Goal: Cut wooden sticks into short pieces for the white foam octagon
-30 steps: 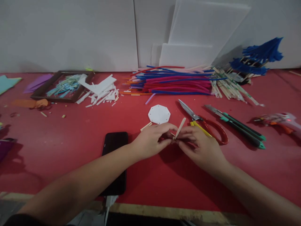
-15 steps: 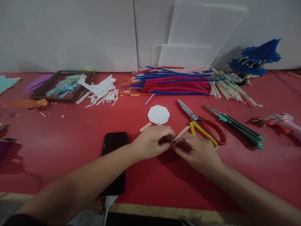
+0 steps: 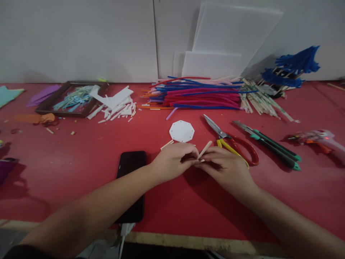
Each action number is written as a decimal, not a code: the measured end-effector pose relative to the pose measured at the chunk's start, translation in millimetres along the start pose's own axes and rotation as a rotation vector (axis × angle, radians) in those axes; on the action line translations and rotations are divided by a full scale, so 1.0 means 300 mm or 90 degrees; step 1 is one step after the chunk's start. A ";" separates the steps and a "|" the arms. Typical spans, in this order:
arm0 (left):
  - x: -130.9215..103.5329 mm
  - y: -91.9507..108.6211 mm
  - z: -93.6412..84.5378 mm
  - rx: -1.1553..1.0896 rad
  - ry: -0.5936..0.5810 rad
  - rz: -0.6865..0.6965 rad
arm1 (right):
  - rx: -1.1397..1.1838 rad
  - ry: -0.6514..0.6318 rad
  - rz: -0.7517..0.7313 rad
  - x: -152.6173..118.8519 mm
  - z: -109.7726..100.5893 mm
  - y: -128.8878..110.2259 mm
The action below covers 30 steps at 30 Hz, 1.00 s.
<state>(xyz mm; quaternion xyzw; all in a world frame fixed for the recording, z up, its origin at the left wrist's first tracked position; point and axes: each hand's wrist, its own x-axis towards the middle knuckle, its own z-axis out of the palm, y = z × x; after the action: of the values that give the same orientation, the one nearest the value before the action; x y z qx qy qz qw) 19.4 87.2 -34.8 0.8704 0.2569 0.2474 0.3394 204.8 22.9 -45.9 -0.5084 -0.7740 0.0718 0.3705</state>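
Over the red table, my left hand (image 3: 175, 160) and my right hand (image 3: 225, 165) meet with their fingertips pinched together. A pale wooden stick (image 3: 205, 150) pokes up at a slant from between them, its lower end hidden by the fingers. The light tip of another small piece (image 3: 202, 160) shows at my right fingertips; I cannot tell which hand bears most of the hold. Just beyond the hands lies a white octagonal piece (image 3: 181, 131) with small dots around its rim. Short wooden sticks (image 3: 166, 145) lie beside my left hand, partly covered.
Right of the hands are scissors (image 3: 221, 133) with red and yellow handles, a utility knife (image 3: 275, 145) and a glue gun (image 3: 314, 136). A black phone (image 3: 131, 162) lies under my left forearm. Pipe cleaners (image 3: 202, 94), white scraps (image 3: 115, 104) and a brown tray (image 3: 60, 114) line the back.
The stick has shifted slightly left and stands steeper. My right hand has turned a little, its fingers closer to the left, and a small light tip now shows at them.
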 end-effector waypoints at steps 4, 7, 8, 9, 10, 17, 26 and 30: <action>0.001 0.007 0.001 0.008 0.013 -0.031 | -0.067 0.003 -0.048 0.000 0.003 0.011; 0.001 0.009 0.003 0.020 0.019 -0.031 | -0.101 -0.008 -0.062 0.000 0.002 0.016; 0.001 0.009 0.004 0.022 0.017 -0.023 | -0.100 -0.017 -0.067 0.000 0.002 0.016; 0.001 0.008 0.006 0.023 0.013 -0.013 | -0.096 -0.028 -0.070 0.000 0.002 0.017; 0.001 0.008 0.008 0.021 0.009 -0.004 | -0.093 -0.038 -0.071 -0.001 0.003 0.017; 0.005 0.006 0.010 -0.020 0.037 -0.066 | -0.134 -0.031 -0.093 -0.002 0.014 0.016; 0.003 -0.014 0.007 -0.083 0.015 -0.013 | -0.119 -0.051 -0.101 0.003 0.008 0.009; 0.001 -0.014 0.012 -0.083 0.033 0.020 | -0.109 -0.056 -0.087 0.003 0.009 0.006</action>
<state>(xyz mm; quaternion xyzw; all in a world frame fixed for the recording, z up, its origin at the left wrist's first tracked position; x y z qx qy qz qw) 20.7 88.4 -40.1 0.8438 0.2355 0.2913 0.3843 204.2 25.3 -48.3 -0.4808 -0.8254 0.0023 0.2958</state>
